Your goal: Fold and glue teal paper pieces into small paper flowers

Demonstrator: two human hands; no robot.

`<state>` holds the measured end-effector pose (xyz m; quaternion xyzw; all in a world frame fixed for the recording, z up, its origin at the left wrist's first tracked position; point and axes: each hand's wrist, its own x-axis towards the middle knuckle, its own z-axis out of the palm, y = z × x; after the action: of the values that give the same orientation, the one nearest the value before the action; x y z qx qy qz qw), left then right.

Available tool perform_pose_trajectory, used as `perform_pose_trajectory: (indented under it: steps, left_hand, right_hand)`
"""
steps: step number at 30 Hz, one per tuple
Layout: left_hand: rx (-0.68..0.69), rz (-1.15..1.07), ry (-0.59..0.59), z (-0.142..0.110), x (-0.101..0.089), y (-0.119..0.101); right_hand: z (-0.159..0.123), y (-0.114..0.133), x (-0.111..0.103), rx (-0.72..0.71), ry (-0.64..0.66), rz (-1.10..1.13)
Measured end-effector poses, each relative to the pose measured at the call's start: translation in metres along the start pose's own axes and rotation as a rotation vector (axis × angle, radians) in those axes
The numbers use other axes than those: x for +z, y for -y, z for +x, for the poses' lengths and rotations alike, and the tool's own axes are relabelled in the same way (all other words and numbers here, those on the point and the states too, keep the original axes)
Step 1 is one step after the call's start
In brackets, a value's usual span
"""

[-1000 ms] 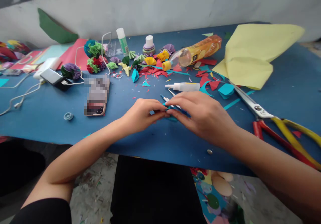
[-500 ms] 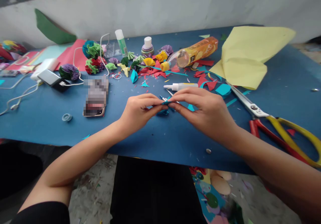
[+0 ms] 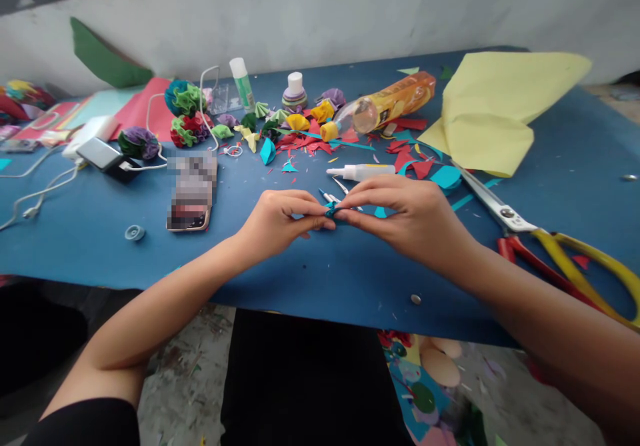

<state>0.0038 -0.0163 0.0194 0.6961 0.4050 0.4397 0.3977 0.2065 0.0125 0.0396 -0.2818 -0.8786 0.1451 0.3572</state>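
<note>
1. Near the front edge of the table, the left hand is clamping one side of a small blue paper between thumb and fingers.
2. Opposite, the right hand is pinching its other side, fingertips closed together.
3. Judging by looks, the paper is behaving as light and easily creased, its edges offering the best hold.
4. Glue is lying beyond, scissors are resting rightward, and a wall is rising behind.

Phone, white cables, orange bottle lying down
</note>
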Motion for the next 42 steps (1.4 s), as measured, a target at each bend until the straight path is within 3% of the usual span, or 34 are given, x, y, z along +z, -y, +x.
perform_pose_trajectory:
  steps: [13,22,25,31,42]
  left_hand:
    - [-0.123,-0.053,0.095,0.000,0.000,-0.010]
    - [-0.059,-0.035,-0.057,0.001,0.001,-0.007]
    - [-0.059,-0.032,-0.054,0.002,0.001,-0.008]
    - [-0.088,-0.096,0.040,0.001,0.000,-0.009]
    - [0.085,0.075,-0.041,0.002,0.000,-0.001]
  right_hand:
    - [-0.002,-0.001,0.002,0.022,-0.005,-0.031]
    - [0.000,0.001,0.001,0.057,-0.005,0.005]
    - [0.001,0.001,0.000,0.067,-0.014,0.035]
    - [0.000,-0.002,-0.001,-0.030,-0.056,-0.033]
    - [-0.001,0.001,0.002,-0.231,-0.075,-0.183]
